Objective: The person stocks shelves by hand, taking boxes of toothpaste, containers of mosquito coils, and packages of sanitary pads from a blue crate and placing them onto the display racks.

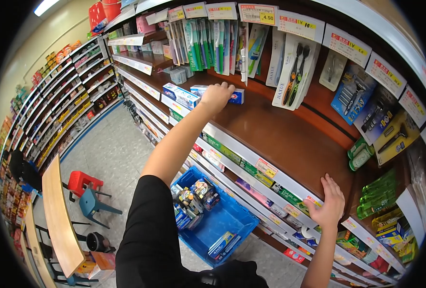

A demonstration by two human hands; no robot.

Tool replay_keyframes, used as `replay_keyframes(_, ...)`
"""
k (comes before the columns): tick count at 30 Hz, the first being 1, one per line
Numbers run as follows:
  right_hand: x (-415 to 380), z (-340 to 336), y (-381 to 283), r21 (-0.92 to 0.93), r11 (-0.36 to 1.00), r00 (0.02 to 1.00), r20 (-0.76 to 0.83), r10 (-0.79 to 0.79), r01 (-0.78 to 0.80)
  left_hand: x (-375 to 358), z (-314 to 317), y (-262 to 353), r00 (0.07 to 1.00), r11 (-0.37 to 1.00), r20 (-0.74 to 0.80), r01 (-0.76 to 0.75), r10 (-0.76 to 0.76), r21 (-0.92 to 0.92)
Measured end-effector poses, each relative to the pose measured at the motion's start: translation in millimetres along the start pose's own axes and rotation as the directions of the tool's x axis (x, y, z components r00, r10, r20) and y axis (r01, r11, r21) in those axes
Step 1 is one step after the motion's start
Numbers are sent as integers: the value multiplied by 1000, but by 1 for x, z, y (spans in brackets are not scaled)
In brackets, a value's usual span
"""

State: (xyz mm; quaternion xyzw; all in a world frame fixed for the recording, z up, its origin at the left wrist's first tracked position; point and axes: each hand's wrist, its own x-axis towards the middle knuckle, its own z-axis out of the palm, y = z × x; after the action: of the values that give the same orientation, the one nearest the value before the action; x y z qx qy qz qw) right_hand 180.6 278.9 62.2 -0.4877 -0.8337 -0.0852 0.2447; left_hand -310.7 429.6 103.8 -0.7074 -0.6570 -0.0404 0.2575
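My left hand (217, 98) reaches over the brown shelf (270, 129), its fingers curled down over a blue and white toothpaste box (237, 97). Another toothpaste box (180, 96), also white and blue, lies just to the left near the shelf's front edge. My right hand (329, 204) rests at the front edge of the same shelf, farther right, with its fingers spread and nothing held. Toothbrush packs (294, 72) hang above the shelf.
A blue crate (241, 216) with several packaged goods stands on the floor below. Razor packs (352, 96) and green bottles (378, 192) are at the right. Behind on the left are a wooden table (59, 211), a red stool (81, 182) and stocked shelves (64, 96).
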Motion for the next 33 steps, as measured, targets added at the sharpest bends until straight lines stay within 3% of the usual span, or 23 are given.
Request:
replay_keyframes(4,0,-1,-3,-4,1000,1000,4,4,-4,-27,-21,4,942,987,-296,-159,156,14)
replay_keyframes(8,1,1,-3,14,1000,1000,1,-4,4,-56,-42,7,867,970,-443,-245,226,16)
replay_keyframes(11,0,0,-4,10,1000,1000,-2,-14,14,-84,-67,14,841,952,-519,-266,153,-150)
replay_keyframes(15,-2,-1,-4,-8,1000,1000,-9,-22,22,-130,-100,7,660,938,-748,-213,-68,-274)
replay_keyframes(17,-2,0,-4,-7,1000,999,-11,-30,30,-140,-96,-10,630,846,-638,58,-443,-530)
replay_keyframes(19,-3,1,-3,-5,999,999,-10,-40,40,-134,-76,-43,577,314,-293,-66,-762,-947)
replay_keyframes(21,-4,1,-2,-3,999,999,-12,-46,46,-134,-90,-57,469,-84,92,38,-878,-996)
replay_keyframes(22,-4,1,-2,-1,999,999,-11,-47,47,-130,-69,-78,425,-172,179,55,-887,-983)
replay_keyframes(23,-4,1,-2,1,999,999,-12,-46,46,-129,-59,-94,461,-295,291,65,-838,-953)
replay_keyframes(25,-4,1,-2,2,999,999,-17,-44,44,-122,-44,-111,427,-432,414,59,-804,-900)
replay_keyframes(28,-4,1,-1,5,999,999,-18,-38,38,-102,-13,-133,356,-471,460,60,-814,-880)
replay_keyframes(33,-2,-1,-4,8,1000,1000,-8,-15,15,-70,3,-160,361,-396,423,150,-831,-906)
